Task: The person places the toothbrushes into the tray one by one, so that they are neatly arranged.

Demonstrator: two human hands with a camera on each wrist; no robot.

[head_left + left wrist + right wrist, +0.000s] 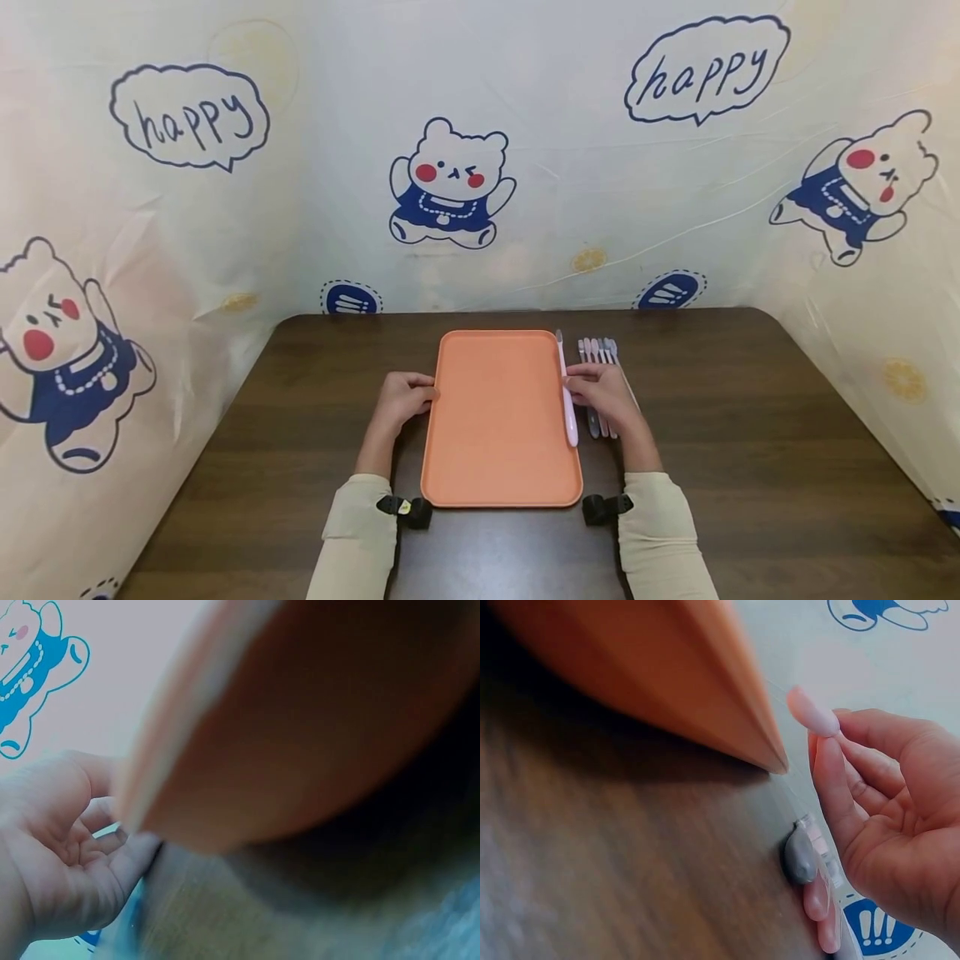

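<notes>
An orange rectangular tray (498,417) lies on the table. My left hand (401,400) pinches its left edge, thumb and fingers meeting at the rim; the left wrist view has this hand (71,847) beside the blurred tray (300,727). Over the tray's right edge, my right hand (602,390) pinches a pale pink toothbrush (570,412) between thumb and fingers, its head pointing away from me. The right wrist view shows that toothbrush's handle end (814,712) raised above the tabletop, apart from the tray (682,682).
Several more toothbrushes (602,354), grey and pink, lie side by side right of the tray, partly under my right hand. Their handle ends, one grey (801,855), show in the right wrist view. A printed cloth (555,208) hangs behind the dark wooden table (750,467).
</notes>
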